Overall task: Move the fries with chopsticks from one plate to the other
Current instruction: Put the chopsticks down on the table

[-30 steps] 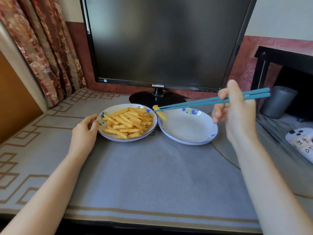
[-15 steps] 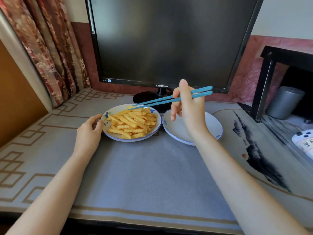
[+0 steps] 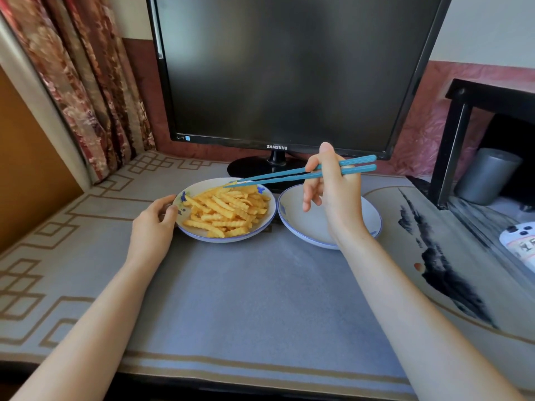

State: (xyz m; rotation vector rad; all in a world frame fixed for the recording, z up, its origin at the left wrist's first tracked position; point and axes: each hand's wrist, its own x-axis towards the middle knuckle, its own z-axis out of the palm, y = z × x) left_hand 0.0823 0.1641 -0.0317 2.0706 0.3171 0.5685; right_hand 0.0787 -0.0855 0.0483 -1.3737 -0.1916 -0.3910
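Observation:
A white plate with a blue rim [image 3: 199, 186] holds a heap of crinkle-cut fries [image 3: 228, 212]. My left hand [image 3: 153, 227] grips this plate's left rim. To its right lies a second white plate [image 3: 298, 227]; its visible part shows no fries, and my right hand covers its middle. My right hand [image 3: 333, 195] hovers over that plate and holds a pair of teal chopsticks [image 3: 278, 176]. The chopsticks point left, nearly closed, with their tips at the far edge of the fries. Whether the tips pinch a fry cannot be told.
A black monitor [image 3: 278, 70] on a round foot stands right behind the plates. Curtains [image 3: 86, 82] hang at the left. At the right are a black shelf frame [image 3: 454, 140], a grey cup [image 3: 489, 175] and a white device [image 3: 521, 244]. A grey mat [image 3: 260, 299] covers the desk.
My right hand swung left, carrying the chopsticks from over the right plate to the fries plate. The fry they held a second ago is gone from the tips. My left hand stayed put.

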